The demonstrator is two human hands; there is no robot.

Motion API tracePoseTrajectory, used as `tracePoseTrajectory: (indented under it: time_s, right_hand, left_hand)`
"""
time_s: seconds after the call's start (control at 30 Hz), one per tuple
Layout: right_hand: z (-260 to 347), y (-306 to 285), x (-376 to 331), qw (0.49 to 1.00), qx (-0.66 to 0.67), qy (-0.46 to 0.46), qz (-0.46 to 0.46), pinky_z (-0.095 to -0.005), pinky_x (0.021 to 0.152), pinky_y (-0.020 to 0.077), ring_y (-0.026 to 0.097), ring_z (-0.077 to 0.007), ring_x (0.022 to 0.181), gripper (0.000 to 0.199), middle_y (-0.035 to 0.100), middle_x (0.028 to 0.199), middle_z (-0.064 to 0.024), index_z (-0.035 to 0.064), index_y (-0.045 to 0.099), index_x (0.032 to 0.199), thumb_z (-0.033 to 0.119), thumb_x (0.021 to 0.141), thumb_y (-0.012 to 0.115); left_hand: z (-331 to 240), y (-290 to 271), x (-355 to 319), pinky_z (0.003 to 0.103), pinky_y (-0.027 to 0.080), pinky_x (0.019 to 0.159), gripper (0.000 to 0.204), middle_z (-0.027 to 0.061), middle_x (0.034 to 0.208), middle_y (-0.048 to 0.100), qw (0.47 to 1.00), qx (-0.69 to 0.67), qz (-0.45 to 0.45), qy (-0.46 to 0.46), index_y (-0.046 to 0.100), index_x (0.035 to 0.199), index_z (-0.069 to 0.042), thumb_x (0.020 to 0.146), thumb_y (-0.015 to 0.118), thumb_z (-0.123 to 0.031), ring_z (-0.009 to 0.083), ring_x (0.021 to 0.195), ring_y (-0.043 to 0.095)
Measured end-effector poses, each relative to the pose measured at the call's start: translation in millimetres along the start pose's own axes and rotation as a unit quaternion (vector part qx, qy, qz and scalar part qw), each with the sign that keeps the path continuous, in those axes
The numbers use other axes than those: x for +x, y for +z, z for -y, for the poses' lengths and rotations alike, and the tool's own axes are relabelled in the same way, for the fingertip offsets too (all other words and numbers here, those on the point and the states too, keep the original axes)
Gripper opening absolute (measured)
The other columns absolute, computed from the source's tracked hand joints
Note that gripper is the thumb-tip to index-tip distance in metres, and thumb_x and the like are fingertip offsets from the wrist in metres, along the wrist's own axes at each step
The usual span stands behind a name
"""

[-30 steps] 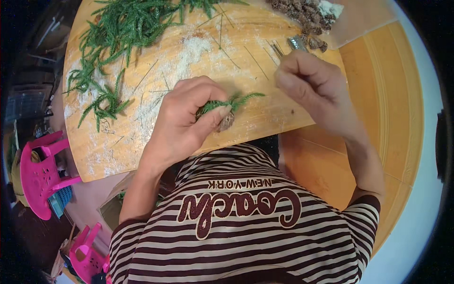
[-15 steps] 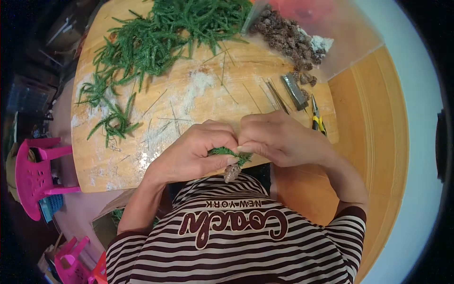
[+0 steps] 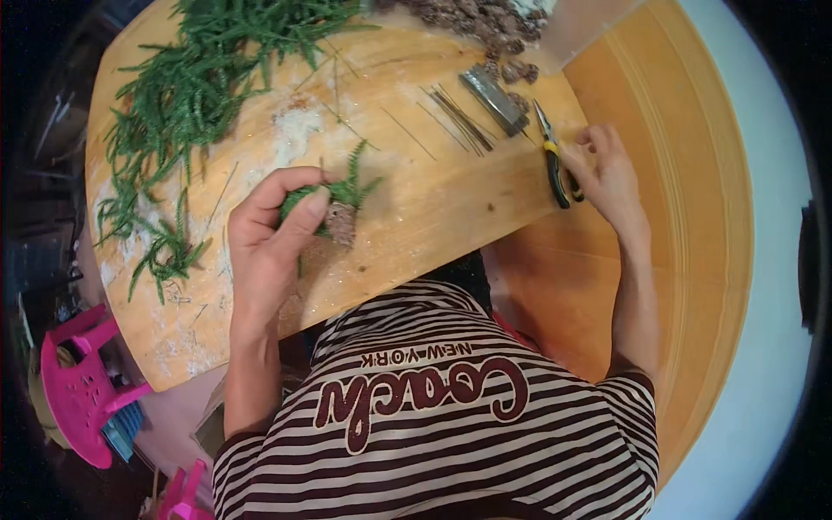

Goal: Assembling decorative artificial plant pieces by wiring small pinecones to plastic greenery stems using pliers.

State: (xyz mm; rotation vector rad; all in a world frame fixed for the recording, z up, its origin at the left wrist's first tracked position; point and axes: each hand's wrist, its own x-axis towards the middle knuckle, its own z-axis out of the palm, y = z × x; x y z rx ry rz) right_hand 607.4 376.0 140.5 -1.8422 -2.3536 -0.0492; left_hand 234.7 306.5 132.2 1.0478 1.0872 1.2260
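Observation:
My left hand (image 3: 269, 234) is closed on an artificial pine sprig (image 3: 351, 185), pinching it between thumb and forefinger over the table. A small brown pine cone (image 3: 341, 225) hangs beside the thumb against the green needles. My right hand (image 3: 609, 178) is at the table's right edge with its fingers partly curled and apart from the thumb. Its thumb lies right beside the pliers (image 3: 552, 160), which have yellow and black handles and rest with their jaws pointing away from me. No object shows between the right fingers.
Green pine sprigs (image 3: 195, 95) are heaped at the far left of the wooden table (image 3: 433, 204). Several thin wires (image 3: 464, 121) lie near a grey block-shaped bundle (image 3: 494, 100). Pine cones (image 3: 472, 22) spill from a clear bag at the back. A pink chair (image 3: 82, 390) stands at left.
My hands have come apart. The left moved left and away from my body with the sprig and cone; the right let go and moved right to the pliers. The view has shifted.

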Motion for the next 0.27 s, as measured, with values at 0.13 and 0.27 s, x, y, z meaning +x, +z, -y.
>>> tracePoseTrajectory:
  time_s: [0.13,0.27]
  right_hand:
    - [14,17,-18,0.997,-0.008,0.031,0.076,-0.0423,0.078,0.0472,0.056,-0.036,0.096,0.044,0.057,0.106,-0.0169,0.0026,0.051,0.109,0.032,0.081,0.069]
    - [-4,36,-24,0.999,-0.005,0.001,0.036,-0.0416,0.085,0.0471,0.055,-0.0344,0.104,0.055,0.056,0.11,-0.0169,0.0038,0.046,0.119,0.034,0.08,0.07]
  left_hand:
    - [3,-3,-3,0.018,0.04,0.067,0.017,-0.0025,0.084,0.059,1.0,0.019,-0.014,0.015,0.061,0.103,0.0,0.09,0.06,-0.01,0.0027,0.074,0.05]
    - [6,-6,-10,0.017,0.038,0.067,0.019,-0.003,0.086,0.059,0.998,0.035,-0.051,0.013,0.061,0.104,-0.001,0.09,0.061,-0.013,0.0016,0.075,0.048]
